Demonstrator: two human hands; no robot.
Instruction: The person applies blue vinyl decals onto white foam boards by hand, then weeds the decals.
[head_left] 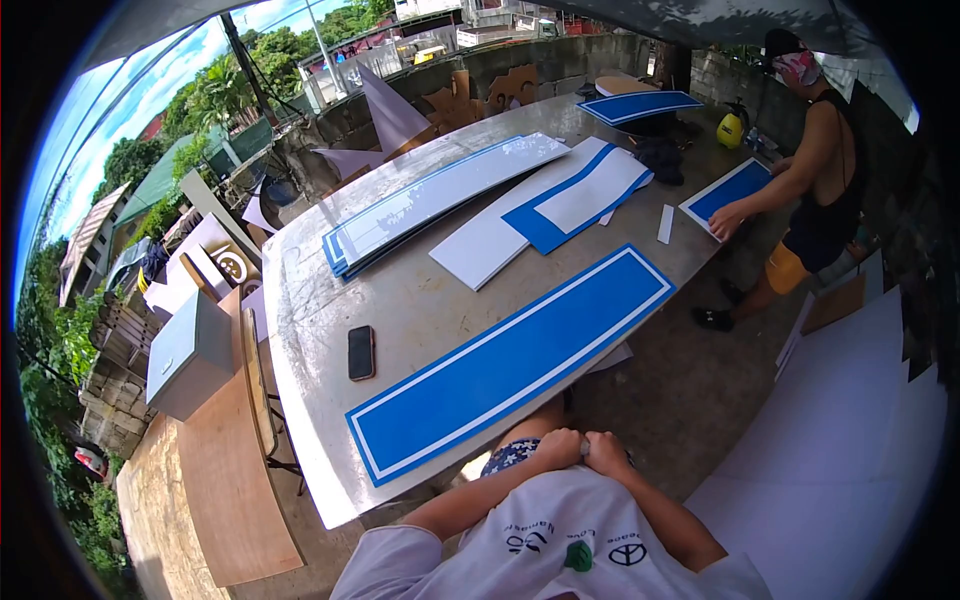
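Held together at my waist, my left hand [558, 450] and my right hand [606, 454] are both closed, just off the near edge of the table. A small greyish thing [585, 448] shows between them, too small to name. Right in front lies a long blue sign panel [510, 362] with a white border line, flat on the table and touched by neither hand. To its left a dark smartphone [361, 353] rests on the tabletop.
The large table [310, 300] also carries stacked white panels [450, 195], a blue-and-white panel [545, 225], a white strip [665, 224] and a yellow spray bottle [732, 130]. At right, a co-worker [825, 170] handles a blue panel [735, 192]. A grey box [190, 355] stands left.
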